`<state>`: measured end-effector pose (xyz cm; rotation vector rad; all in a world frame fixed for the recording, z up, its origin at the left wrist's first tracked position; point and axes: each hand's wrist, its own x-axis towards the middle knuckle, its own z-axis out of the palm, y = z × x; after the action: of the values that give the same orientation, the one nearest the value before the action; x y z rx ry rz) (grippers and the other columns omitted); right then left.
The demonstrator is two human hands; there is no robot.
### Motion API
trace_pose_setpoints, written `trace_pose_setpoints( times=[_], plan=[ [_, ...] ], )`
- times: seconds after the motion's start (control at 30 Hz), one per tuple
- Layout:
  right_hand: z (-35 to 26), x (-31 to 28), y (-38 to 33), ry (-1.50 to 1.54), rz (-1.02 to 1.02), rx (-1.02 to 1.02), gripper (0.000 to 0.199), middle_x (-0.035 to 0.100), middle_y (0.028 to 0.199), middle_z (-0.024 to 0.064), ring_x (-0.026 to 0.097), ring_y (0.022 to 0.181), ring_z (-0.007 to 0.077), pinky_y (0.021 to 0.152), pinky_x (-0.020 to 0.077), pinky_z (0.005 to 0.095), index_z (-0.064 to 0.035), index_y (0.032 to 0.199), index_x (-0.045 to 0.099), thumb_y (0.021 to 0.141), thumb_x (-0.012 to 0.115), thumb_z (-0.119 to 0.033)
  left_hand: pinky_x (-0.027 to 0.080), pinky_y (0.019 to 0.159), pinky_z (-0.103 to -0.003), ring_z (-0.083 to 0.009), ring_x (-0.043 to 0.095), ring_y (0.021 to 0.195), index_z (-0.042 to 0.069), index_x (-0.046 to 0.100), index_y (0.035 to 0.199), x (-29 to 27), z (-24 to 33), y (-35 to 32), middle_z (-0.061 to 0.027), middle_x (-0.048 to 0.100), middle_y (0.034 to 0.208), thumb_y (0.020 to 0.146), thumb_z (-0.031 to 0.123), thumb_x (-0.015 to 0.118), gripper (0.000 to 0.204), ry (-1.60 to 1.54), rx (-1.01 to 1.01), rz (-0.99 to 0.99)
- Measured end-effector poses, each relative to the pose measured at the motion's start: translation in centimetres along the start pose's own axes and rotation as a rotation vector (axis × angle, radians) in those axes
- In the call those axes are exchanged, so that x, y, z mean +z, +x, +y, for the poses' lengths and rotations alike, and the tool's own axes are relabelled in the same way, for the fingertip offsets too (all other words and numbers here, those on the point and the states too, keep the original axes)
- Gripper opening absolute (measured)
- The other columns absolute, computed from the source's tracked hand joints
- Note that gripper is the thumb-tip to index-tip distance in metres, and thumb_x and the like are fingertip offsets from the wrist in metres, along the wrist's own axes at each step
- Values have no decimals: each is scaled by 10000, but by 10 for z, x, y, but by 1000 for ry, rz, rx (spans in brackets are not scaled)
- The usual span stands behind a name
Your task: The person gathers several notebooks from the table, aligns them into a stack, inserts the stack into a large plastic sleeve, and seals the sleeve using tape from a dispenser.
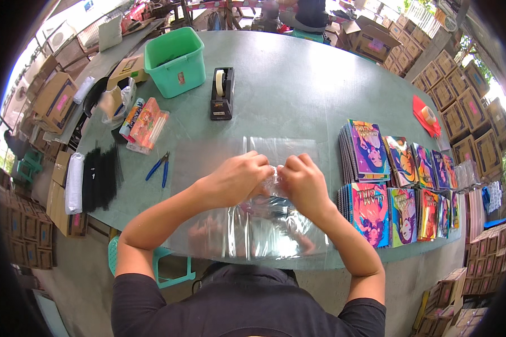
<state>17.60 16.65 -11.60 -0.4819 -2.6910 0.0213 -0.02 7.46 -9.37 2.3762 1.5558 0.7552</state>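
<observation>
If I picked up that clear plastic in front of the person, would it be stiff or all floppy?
Probably floppy: the clear plastic looks crinkled between the left hand and right hand. It seems light, since it looks thin and see-through. It may be slippery too, because its shiny glare suggests a smooth surface.

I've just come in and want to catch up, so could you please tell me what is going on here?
At a green table, a person pinches crumpled clear plastic with the left hand and right hand, over transparent sheets spread at the near edge. To the right, colourful spiral-bound notebooks lie in two rows. Blue-handled pliers lie to the left, and a black tape dispenser stands farther back.
</observation>
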Motion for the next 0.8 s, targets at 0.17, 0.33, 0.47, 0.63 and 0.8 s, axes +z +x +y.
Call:
trace_pose_setpoints(
  times=[0.17, 0.33, 0.47, 0.63, 0.8],
  plan=[
    [-39, -33, -28, -309, -230, -131, 336, 589, 1139, 136, 546, 1094, 289, 936, 425, 380, 1, 1075, 595, 753, 585, -96, 495, 729, -331, -256, 571, 862, -39, 608, 952, 16, 13, -28, -124, 571, 885, 664, 77, 606, 310, 220, 155, -14],
    [-19, -45, -14, 310, -56, 29, 353, 525, 1264, 160, 504, 1188, 267, 1020, 338, 457, -3, 1184, 538, 886, 532, -193, 504, 667, -343, -219, 554, 825, -34, 622, 941, 43, 6, -44, -87, 547, 879, 672, 57, 633, 285, 223, 362, 294],
    [-10, -9, -19, 205, -184, -50, 385, 471, 1345, 56, 412, 1269, 232, 1057, 274, 467, -123, 1222, 550, 873, 563, -283, 482, 694, -310, -187, 547, 863, 18, 649, 908, 52, -10, -46, -56, 544, 931, 720, 79, 676, 199, 326, 482, 387],
    [-5, -15, -19, 224, -353, -56, 539, 402, 1419, 10, 328, 1334, 220, 1105, 165, 443, -198, 1338, 471, 820, 616, -242, 396, 906, -381, -178, 533, 986, 114, 654, 1017, 41, -38, -65, -4, 548, 1098, 748, 170, 681, 277, 372, 514, 371],
    [-1, -13, -14, 189, -430, -55, 620, 333, 1457, -24, 308, 1337, 208, 1060, 227, 436, -212, 1361, 424, 774, 625, -223, 345, 935, -406, -206, 506, 1039, 197, 588, 1116, 21, -129, -49, -6, 591, 1118, 765, 203, 648, 356, 321, 71, 567]
  ],
)
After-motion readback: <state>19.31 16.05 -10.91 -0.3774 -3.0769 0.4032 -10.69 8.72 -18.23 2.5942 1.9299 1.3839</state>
